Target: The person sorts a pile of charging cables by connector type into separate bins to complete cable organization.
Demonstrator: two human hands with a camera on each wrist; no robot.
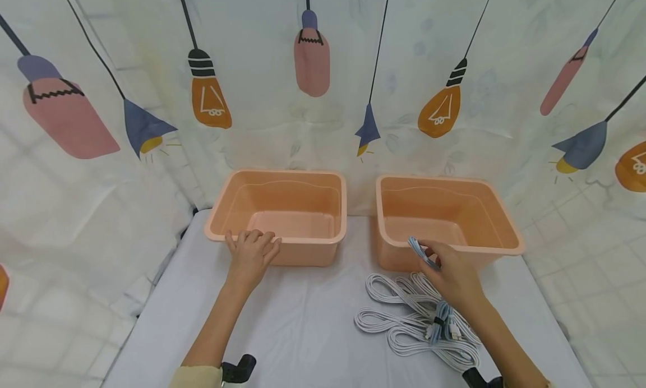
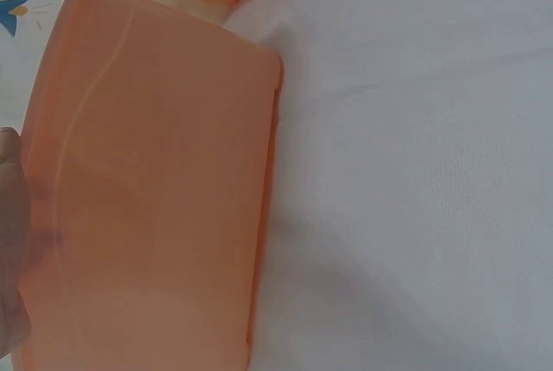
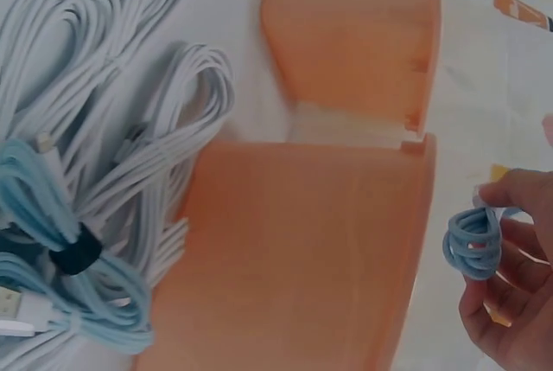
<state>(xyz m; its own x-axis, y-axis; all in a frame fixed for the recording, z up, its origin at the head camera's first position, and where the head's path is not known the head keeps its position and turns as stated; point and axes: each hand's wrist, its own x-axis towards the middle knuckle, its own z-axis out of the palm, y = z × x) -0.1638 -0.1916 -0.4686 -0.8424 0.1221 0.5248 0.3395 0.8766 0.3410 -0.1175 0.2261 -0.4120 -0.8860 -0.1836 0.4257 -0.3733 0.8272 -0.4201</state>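
Observation:
My right hand [image 1: 451, 270] pinches a small coiled light-blue cable [image 3: 473, 243] between thumb and fingers, over the near rim of the right peach plastic bin [image 1: 454, 182]. My left hand [image 1: 250, 256] holds the near rim of the left peach plastic bin [image 1: 287, 255], its fingers bent over the edge and their tips hidden. Below my right hand lies a pile of white cables [image 1: 404, 320] in looped bundles. On top of them sits a blue cable bundle [image 3: 104, 284] bound with a black strap [image 3: 76, 250]; a USB plug [image 3: 19, 312] shows beside it.
The bins stand side by side at the back of a table with a white cloth [image 1: 313, 326], a narrow gap between them. A curtain [image 1: 272, 135] printed with lamps hangs right behind the bins.

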